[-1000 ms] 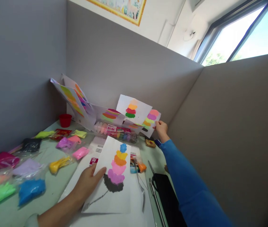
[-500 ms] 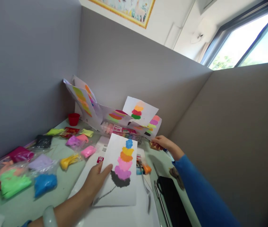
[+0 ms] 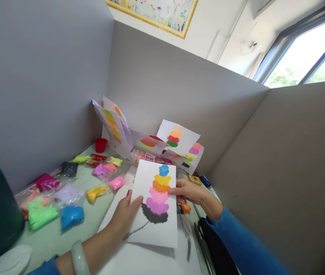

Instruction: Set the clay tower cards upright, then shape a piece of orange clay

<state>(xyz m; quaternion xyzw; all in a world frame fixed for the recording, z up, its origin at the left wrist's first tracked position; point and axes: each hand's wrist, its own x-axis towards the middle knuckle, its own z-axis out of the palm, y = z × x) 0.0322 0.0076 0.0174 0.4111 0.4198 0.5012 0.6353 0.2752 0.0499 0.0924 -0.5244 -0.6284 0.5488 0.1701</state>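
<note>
At nine o'clock from our painted paper [image 3: 157,208], we see a blue bag [image 3: 72,217] on the pale green counter [image 3: 92,219], and at eight o'clock our left hand [image 3: 125,214] has its fingers pinching the paper's left edge. We hold the paper in the middle, over a big white sheet [image 3: 147,263], and a card with color blobs [image 3: 185,135] stands at one o'clock. At two o'clock our right hand [image 3: 192,192] has its fingers gripping the right edge, and a long black thing [image 3: 218,246] lies at four o'clock.

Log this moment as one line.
left hand: holds painted sheet, left edge | right hand: pinches its right edge | blue packet: on table
</note>
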